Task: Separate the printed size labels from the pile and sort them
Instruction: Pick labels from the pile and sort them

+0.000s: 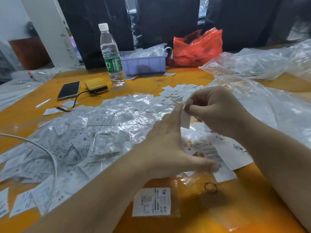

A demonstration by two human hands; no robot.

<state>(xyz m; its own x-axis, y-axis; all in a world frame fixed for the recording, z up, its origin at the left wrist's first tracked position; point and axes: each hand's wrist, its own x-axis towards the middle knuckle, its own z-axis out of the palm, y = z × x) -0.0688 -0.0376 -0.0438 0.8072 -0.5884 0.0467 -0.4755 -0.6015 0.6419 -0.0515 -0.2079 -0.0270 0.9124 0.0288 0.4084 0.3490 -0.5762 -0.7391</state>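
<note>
On the glossy orange desk [227,207] in front of you, a white cable [50,153] curves in from the left edge across a broad pile of labels [80,142], thin white rectangles printed in small black text, some marked XL, many sealed in crinkled clear film. Behind the pile lie a dark flat phone [69,90] and a rounded yellow block [96,85], then an upright clear plastic bottle [111,56] with a white cap and green wrapper. Beside it stands a ribbed lilac plastic bin [144,63], with a crumpled red plastic bag [197,47] just to its right. One flat XL label [152,201] lies alone near you. Your left hand [170,148] is spread, thumb out, its fingertips touching a narrow white strip [186,117]. Your right hand [217,108] is curled and pinches the top of that same strip, held upright above a smaller scatter of labels. Rumpled clear bags [262,63] heap up along the right.
</note>
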